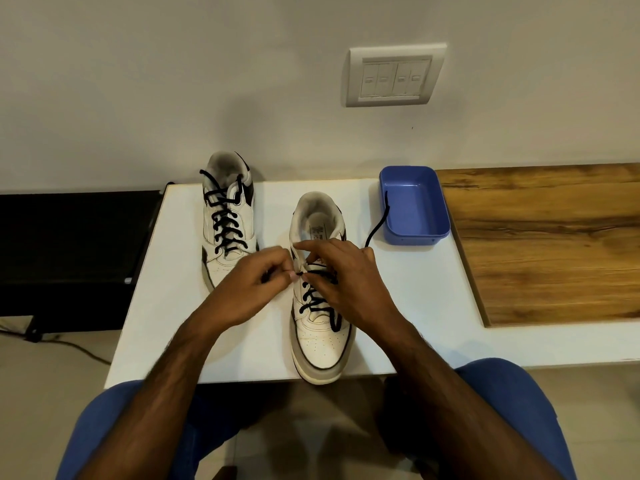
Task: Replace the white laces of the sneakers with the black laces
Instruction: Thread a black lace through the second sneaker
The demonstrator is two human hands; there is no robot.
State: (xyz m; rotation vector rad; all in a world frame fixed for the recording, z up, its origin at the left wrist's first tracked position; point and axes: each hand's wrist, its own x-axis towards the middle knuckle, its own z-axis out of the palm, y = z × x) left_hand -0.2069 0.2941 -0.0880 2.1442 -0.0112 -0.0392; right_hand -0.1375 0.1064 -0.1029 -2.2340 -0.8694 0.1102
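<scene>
Sneakers stood on the white table (180, 306) with toes toward the person, well apart from each other: the far-left sneaker (227, 220) was fully laced in black, and the near sneaker (320, 327), its toe at the table's front edge, was laced in black only over the lower eyelets. Both hands met over the near sneaker's upper eyelets. The left hand (249, 289) had its fingers curled, thumb and forefinger pinching the black lace (317, 299) at the shoe's left side. The right hand (343, 271) lay across the tongue with fingers bent down onto the lace — its fingertips pinched the same lace just beside the left thumb. A loose lace end (379, 220) ran from behind the right hand up over the rim of a blue plastic tray (415, 206) at the table's back right corner, next to a wooden surface (540, 244). Whether any white laces lay in the tray could not be told — none showed.
</scene>
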